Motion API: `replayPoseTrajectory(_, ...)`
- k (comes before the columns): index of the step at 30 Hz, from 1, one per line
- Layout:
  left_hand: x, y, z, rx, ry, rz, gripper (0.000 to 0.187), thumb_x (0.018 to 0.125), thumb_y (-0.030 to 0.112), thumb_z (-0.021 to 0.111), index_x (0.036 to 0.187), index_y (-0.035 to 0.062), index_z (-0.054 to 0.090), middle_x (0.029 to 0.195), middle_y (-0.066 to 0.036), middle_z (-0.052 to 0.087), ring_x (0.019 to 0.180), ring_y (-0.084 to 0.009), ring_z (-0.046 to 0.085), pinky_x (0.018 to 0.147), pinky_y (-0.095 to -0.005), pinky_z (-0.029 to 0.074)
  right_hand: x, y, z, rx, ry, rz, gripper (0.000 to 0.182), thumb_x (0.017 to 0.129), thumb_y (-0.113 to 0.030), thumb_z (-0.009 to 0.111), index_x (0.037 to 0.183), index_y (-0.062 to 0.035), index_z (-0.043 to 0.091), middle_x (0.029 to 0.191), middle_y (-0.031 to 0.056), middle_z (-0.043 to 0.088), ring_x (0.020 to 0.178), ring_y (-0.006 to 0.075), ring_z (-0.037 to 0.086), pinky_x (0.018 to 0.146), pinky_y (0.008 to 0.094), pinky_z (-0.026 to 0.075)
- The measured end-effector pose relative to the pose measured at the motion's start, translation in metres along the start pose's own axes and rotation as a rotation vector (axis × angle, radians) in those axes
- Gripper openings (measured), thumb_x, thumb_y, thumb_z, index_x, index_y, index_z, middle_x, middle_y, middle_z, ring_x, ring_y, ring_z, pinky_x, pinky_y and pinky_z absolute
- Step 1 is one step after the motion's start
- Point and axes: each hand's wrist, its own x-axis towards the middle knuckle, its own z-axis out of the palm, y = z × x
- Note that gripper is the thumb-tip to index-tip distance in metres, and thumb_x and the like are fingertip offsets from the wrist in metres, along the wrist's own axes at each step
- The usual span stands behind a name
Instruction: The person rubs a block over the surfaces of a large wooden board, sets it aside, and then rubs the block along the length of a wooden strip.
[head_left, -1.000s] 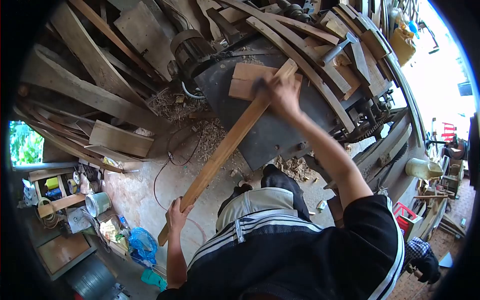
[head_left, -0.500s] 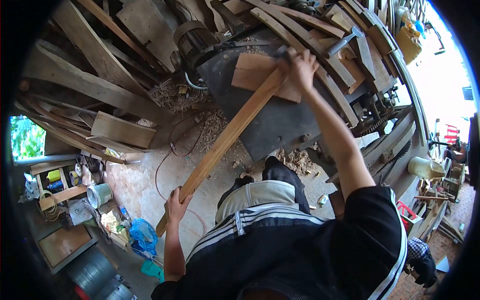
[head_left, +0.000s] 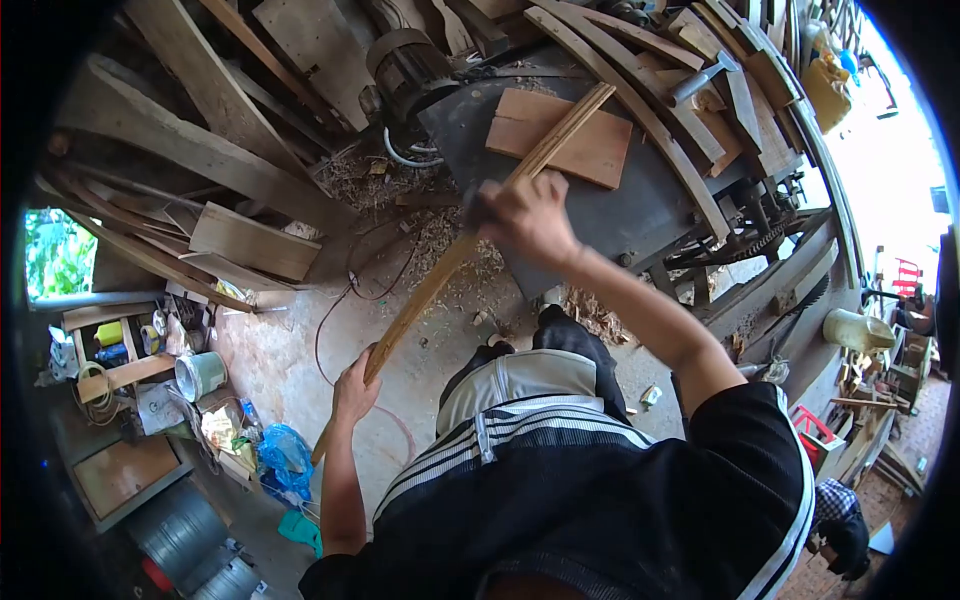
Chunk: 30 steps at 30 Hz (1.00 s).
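Observation:
My left hand (head_left: 355, 390) is wrapped round the lower part of a long wooden strip (head_left: 418, 302), which slants up to the right. My right hand (head_left: 527, 214) is closed near the strip's middle, over a dark object whose shape I cannot make out. The strip's upper end lies across a flat reddish board (head_left: 598, 152) on the dark metal table (head_left: 640, 215). A hammer (head_left: 703, 80) rests on curved wood pieces at the table's right side.
An electric motor (head_left: 408, 70) stands at the table's back left. Long planks (head_left: 205, 150) lean at the upper left. A bucket (head_left: 200, 376) and a blue plastic bag (head_left: 286, 460) are at the lower left. Another person (head_left: 840, 520) is at the lower right.
My right hand has moved down along the strip, from near its upper end to about its middle. The strip's upper end now shows uncovered above the board.

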Motion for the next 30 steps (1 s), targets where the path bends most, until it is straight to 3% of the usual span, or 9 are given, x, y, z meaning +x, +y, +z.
replayPoseTrajectory(2, 0.0, -0.002, 0.004, -0.01, 0.076, 0.004, 0.062, 0.08, 0.01, 0.055, 0.139, 0.0163, 0.038, 0.114, -0.023, 0.06, 0.101, -0.0449, 0.058, 0.084, -0.0488, 0.048, 0.028, 0.065, 0.001, -0.378, 0.089, 0.25, 0.046, 0.081, -0.045, 0.064, 0.115, -0.0161, 0.056, 0.108, 0.0127, 0.048, 0.101, 0.0344, 0.047, 0.087, 0.0524, 0.032)
replayPoseTrajectory(5, -0.001, 0.003, 0.005, 0.037, 0.202, 0.042, 0.06, 0.082, 0.011, 0.055, 0.139, 0.0169, 0.038, 0.112, -0.023, 0.061, 0.1, -0.0448, 0.058, 0.083, -0.0496, 0.047, 0.052, 0.147, -0.013, -0.3, 0.219, 0.54, 0.039, 0.083, -0.043, 0.062, 0.107, -0.0114, 0.06, 0.11, 0.0142, 0.049, 0.102, 0.0352, 0.045, 0.083, 0.051, 0.033)
replayPoseTrajectory(10, 0.005, 0.003, 0.008, 0.042, 0.173, -0.018, 0.059, 0.082, 0.012, 0.055, 0.139, 0.0187, 0.039, 0.11, -0.022, 0.062, 0.099, -0.0446, 0.059, 0.083, -0.0504, 0.047, 0.013, 0.007, 0.021, -0.301, -0.077, 0.325, 0.044, 0.084, -0.044, 0.063, 0.121, -0.0203, 0.059, 0.107, 0.0145, 0.049, 0.107, 0.0347, 0.043, 0.091, 0.0515, 0.031)
replayPoseTrajectory(12, 0.003, 0.002, 0.01, 0.045, 0.146, -0.041, 0.059, 0.082, 0.012, 0.055, 0.139, 0.0194, 0.039, 0.11, -0.022, 0.062, 0.099, -0.0446, 0.059, 0.083, -0.0506, 0.047, -0.011, -0.033, 0.015, 0.149, -0.081, 0.031, 0.047, 0.081, -0.042, 0.066, 0.121, -0.0184, 0.058, 0.107, 0.0139, 0.047, 0.107, 0.0346, 0.043, 0.097, 0.053, 0.027)
replayPoseTrajectory(15, -0.004, 0.005, 0.019, 0.01, 0.186, -0.017, 0.058, 0.082, 0.012, 0.055, 0.138, 0.0198, 0.04, 0.112, -0.022, 0.062, 0.099, -0.0446, 0.059, 0.083, -0.0505, 0.047, 0.012, 0.045, 0.016, -0.3, -0.242, 0.255, 0.042, 0.081, -0.036, 0.065, 0.12, -0.0203, 0.059, 0.107, 0.012, 0.05, 0.106, 0.0341, 0.046, 0.089, 0.0534, 0.031)
replayPoseTrajectory(19, -0.001, 0.007, 0.013, -0.021, 0.128, -0.053, 0.058, 0.081, 0.012, 0.056, 0.137, 0.0187, 0.042, 0.112, -0.023, 0.062, 0.1, -0.0439, 0.058, 0.084, -0.0497, 0.048, 0.054, 0.17, -0.022, -0.339, 0.186, 0.537, 0.038, 0.086, -0.045, 0.061, 0.116, -0.0215, 0.06, 0.11, 0.013, 0.051, 0.103, 0.0338, 0.046, 0.088, 0.0505, 0.032)
replayPoseTrajectory(22, 0.0, 0.004, 0.008, -0.09, 0.063, -0.088, 0.056, 0.08, 0.011, 0.055, 0.135, 0.0164, 0.044, 0.11, -0.024, 0.062, 0.101, -0.044, 0.058, 0.084, -0.0486, 0.048, 0.05, 0.136, 0.003, -0.367, 0.331, 0.538, 0.038, 0.084, -0.044, 0.062, 0.114, -0.0212, 0.061, 0.109, 0.0126, 0.049, 0.101, 0.0333, 0.045, 0.089, 0.0503, 0.03)
replayPoseTrajectory(26, 0.007, -0.001, 0.008, -0.203, 0.015, -0.047, 0.054, 0.078, 0.009, 0.052, 0.132, 0.013, 0.048, 0.107, -0.025, 0.062, 0.101, -0.0454, 0.057, 0.083, -0.0468, 0.048, 0.004, 0.012, 0.004, 0.061, 0.077, 0.171, 0.036, 0.081, -0.033, 0.065, 0.115, -0.0235, 0.059, 0.103, 0.0114, 0.051, 0.102, 0.0346, 0.045, 0.088, 0.0524, 0.031)
replayPoseTrajectory(30, 0.004, -0.009, 0.015, -0.193, 0.051, -0.003, 0.054, 0.077, 0.009, 0.052, 0.13, 0.0093, 0.05, 0.098, -0.025, 0.063, 0.09, -0.0413, 0.063, 0.078, -0.0424, 0.05, 0.026, 0.116, 0.009, -0.399, 0.077, 0.117, 0.037, 0.079, -0.03, 0.066, 0.113, -0.018, 0.058, 0.107, 0.015, 0.048, 0.103, 0.0365, 0.044, 0.092, 0.0533, 0.028)
